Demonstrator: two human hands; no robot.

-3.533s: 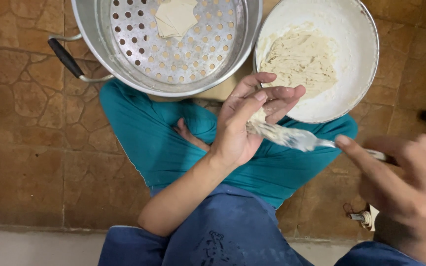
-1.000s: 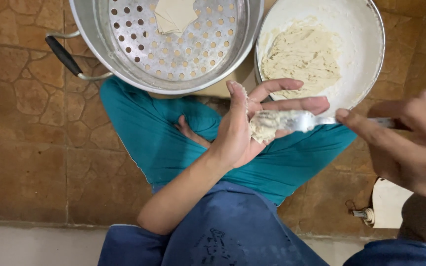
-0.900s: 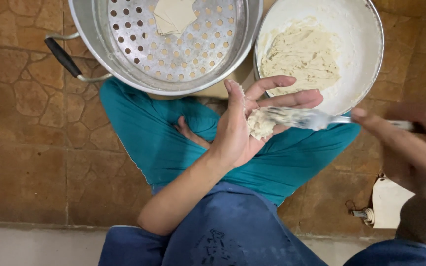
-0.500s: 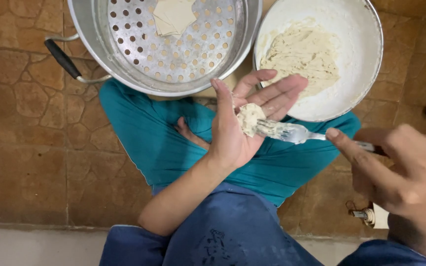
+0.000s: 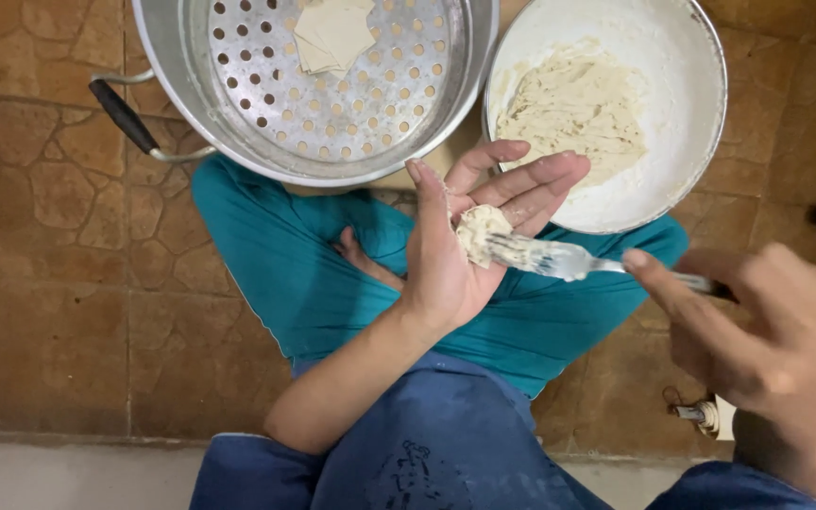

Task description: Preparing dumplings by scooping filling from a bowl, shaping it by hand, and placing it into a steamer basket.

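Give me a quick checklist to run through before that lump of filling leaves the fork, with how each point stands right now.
1. Left hand open, palm up: ok.
2. Lump of filling resting on that palm: ok.
3. Fork tip touching the lump: ok.
4. Right hand gripping the fork handle: ok.
5. Wrapper under the lump: cannot tell, the filling hides it.
6. Bare space on the perforated steamer tray beside the folded wrapper: ok.
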